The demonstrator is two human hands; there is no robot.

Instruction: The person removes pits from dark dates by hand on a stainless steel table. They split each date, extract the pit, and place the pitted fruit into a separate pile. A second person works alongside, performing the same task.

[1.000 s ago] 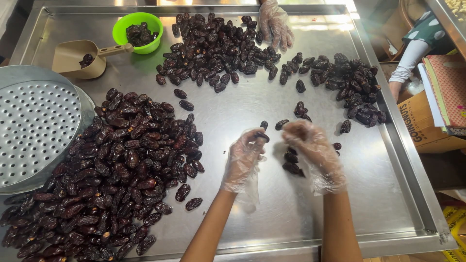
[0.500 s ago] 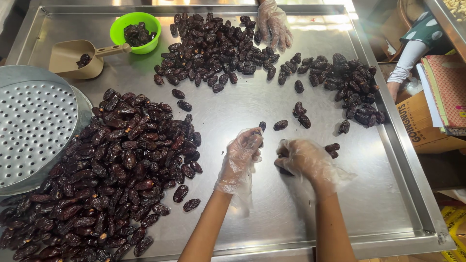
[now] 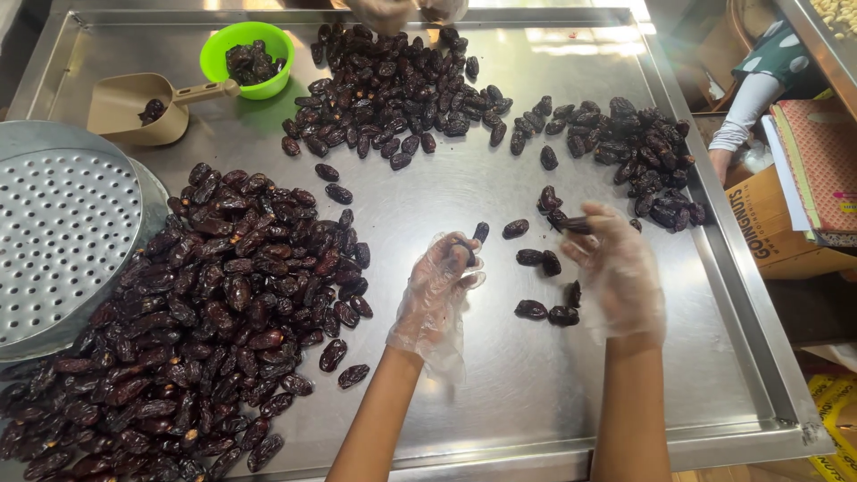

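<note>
Two hands in thin clear plastic gloves are working over the shiny steel table (image 3: pixel 500 393), w/ dark brown dates all around. Left hand (image 3: pixel 439 290) is sitting closed round one dark date, fingers curled, the date's tip poking out at the top near a loose date (image 3: pixel 481 232). Right hand (image 3: pixel 616 272) is pinching another date (image 3: pixel 571 224) at its fingertips, rest of the hand half open, palm down.

Vs. a sec ago: the right hand is moving up & outward, away from the small scatter of dates (image 3: pixel 544 308) it was touching, toward the heap on the right side (image 3: pixel 643 152). Left hand is hardly shifting. Judging by that, one date is getting lifted out of the scatter & carried toward the right heap, i.e. sorting is going piece by piece; the big pile at left (image 3: pixel 196 321) is looking untouched, so lots remaining.

Other bits: round perforated metal sieve (image 3: pixel 54 232) at far left, beige plastic scoop (image 3: pixel 134 105) w/ a date in it, bright green plastic bowl (image 3: pixel 248 55) holding a few dates, a further heap at top centre (image 3: pixel 393 80). Another person's gloved hands (image 3: pixel 402 11) are reaching in at the top edge, barely in view now. At right, off the table, a cardboard box (image 3: pixel 772 223) & stacked books (image 3: pixel 817 170), plus a person's white sleeve (image 3: pixel 745 112).
</note>
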